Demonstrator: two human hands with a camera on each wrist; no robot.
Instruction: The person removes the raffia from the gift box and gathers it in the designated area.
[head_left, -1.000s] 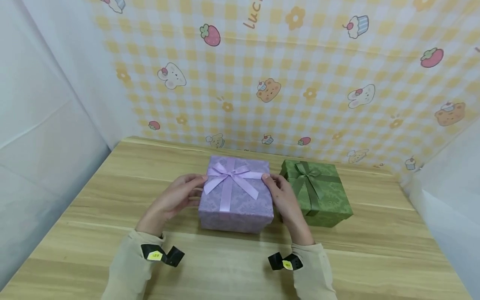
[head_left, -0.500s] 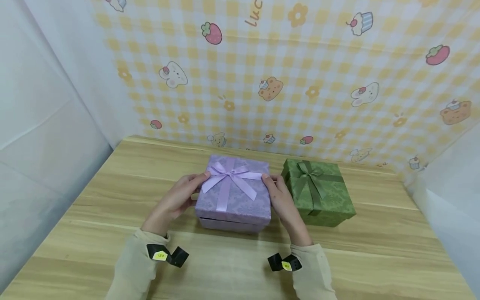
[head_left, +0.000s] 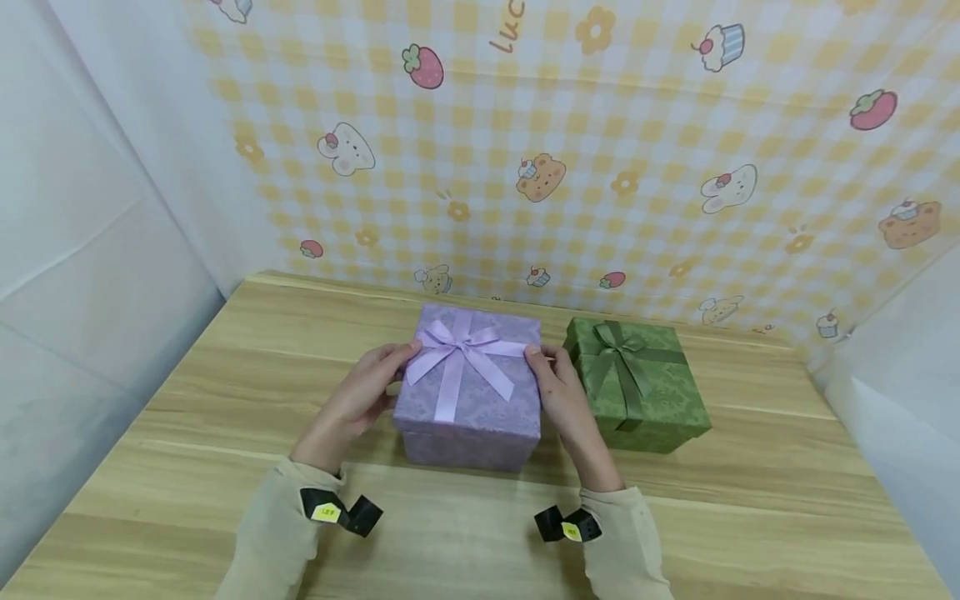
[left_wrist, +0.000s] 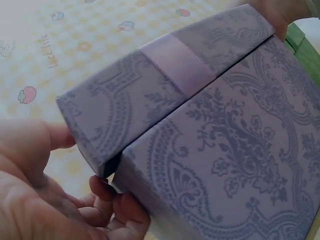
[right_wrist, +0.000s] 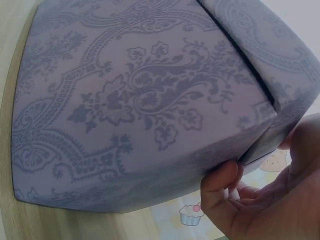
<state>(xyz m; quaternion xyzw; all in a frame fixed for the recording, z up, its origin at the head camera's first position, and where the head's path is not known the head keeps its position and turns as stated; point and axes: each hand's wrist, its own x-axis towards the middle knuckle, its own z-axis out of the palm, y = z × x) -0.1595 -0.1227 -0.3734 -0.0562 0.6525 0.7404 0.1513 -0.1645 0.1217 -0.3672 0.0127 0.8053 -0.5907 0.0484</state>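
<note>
A person's left hand [head_left: 367, 392] and right hand [head_left: 564, 396] grip the lid [left_wrist: 115, 102] of a purple gift box [head_left: 480, 404] between them on a wood-grain surface [head_left: 787, 500], thumbs on its upper side edges, fingers curled at its lower rim. Just beyond the hands runs the surface's far edge, backed by a yellow-checked cloth [head_left: 637, 125]; wood stretches widely to the left hand's outer side and toward the person between both forearms. Room is tight at the right hand, which sits between the purple box and a green box [head_left: 675, 396]; whether it touches the latter cannot be told. Darker floral scrollwork covers the purple box, and a lilac ribbon crosses its top into a bow [head_left: 460, 346]. Wrist views show a dark gap between lid and base [left_wrist: 240, 145]. On the cloth past the left hand, lettering reads "luck life"; print on the yellow labels [head_left: 326, 512] behind both hands is too small to read surely.
</note>
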